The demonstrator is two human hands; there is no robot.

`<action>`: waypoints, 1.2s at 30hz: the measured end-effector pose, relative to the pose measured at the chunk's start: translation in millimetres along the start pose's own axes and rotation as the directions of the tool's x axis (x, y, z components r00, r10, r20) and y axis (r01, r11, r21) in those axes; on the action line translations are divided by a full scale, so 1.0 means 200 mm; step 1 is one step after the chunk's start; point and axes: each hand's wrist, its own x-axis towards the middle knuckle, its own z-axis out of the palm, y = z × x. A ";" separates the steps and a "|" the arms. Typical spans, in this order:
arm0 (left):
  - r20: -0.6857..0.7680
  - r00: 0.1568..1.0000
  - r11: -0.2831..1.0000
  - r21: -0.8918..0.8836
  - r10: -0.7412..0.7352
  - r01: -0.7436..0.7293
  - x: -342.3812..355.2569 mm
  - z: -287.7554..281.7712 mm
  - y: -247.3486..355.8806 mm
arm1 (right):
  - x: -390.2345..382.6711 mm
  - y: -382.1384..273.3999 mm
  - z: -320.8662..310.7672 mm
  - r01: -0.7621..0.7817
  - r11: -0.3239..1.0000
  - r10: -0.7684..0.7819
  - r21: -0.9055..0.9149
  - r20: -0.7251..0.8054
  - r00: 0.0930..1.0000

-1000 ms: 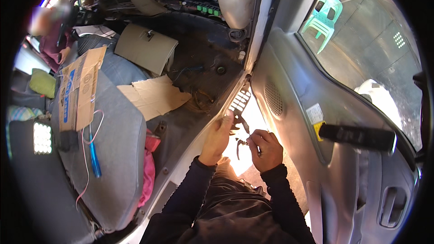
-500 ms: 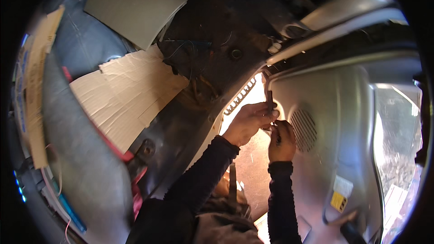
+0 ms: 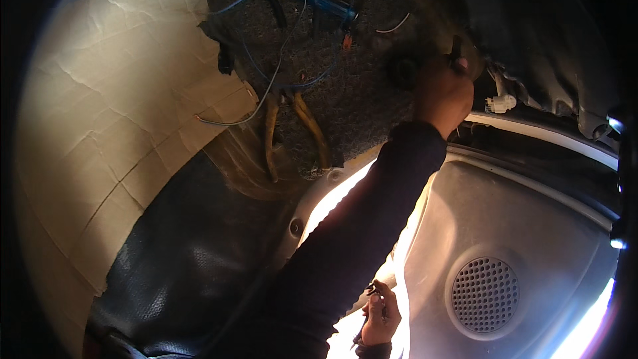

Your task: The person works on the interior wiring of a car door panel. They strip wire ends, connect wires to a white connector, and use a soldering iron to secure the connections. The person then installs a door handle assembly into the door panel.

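Note:
My left hand [image 3: 445,96] reaches up and across to the dark area above the door edge, fingers curled around a slim dark piece [image 3: 456,48] that sticks out past them; its kind is unclear. A white plug connector [image 3: 502,103] hangs just right of that hand. Lower down, beside the door panel [image 3: 525,213], my right hand [image 3: 380,316] is closed with thumb and fingers pinching a small dark thing [image 3: 371,288], too small to name. Loose blue and grey wires [image 3: 271,86] lie on the dark carpet [image 3: 362,86], left of my left hand.
Pliers with worn yellow handles [image 3: 312,129] lie on the carpet, below a blue screwdriver-like tool [image 3: 316,1]. A large cardboard sheet [image 3: 113,106] covers the left side over black matting [image 3: 179,252]. The door panel has a round speaker grille [image 3: 485,294].
The view has moved closer to the carpet and wires. My hands, together by the door gap before, are now apart: the left farther up, the right lower down.

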 end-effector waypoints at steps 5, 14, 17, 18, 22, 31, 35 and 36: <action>-0.112 0.986 0.992 -0.037 -0.127 0.124 0.11 0.06 0.02 | 0.00 -0.01 -0.08 -0.010 0.997 0.012 0.078 -0.034 0.999; -0.337 0.924 0.983 -0.052 -0.182 0.175 0.22 0.22 0.03 | 0.01 -0.13 -0.12 0.194 0.976 -0.205 -0.101 -0.112 0.972; -0.382 0.920 0.994 0.016 -0.093 0.108 0.22 0.26 0.01 | -0.01 -0.15 -0.14 0.071 0.996 -0.067 0.055 -0.080 0.995; -0.413 0.909 0.997 0.019 -0.058 0.072 0.21 0.27 0.01 | -0.02 -0.16 -0.15 0.005 0.996 0.001 0.095 -0.068 0.998; -0.493 0.870 0.995 0.075 -0.027 0.073 0.19 0.30 0.01 | -0.05 -0.16 -0.17 0.006 0.985 0.008 0.175 -0.080 0.997; -0.431 0.901 0.990 0.140 0.059 0.002 0.19 0.35 -0.05 | -0.11 -0.15 -0.19 -0.046 0.961 0.061 0.273 -0.044 0.997; -0.533 0.801 0.927 0.369 0.274 -0.072 0.22 0.40 -0.08 | -0.11 -0.10 -0.22 -0.085 0.941 0.092 0.329 -0.006 0.996; -0.550 0.812 0.959 0.281 0.195 -0.040 0.23 0.40 -0.09 | -0.11 -0.09 -0.22 -0.087 0.921 0.089 0.381 0.013 0.996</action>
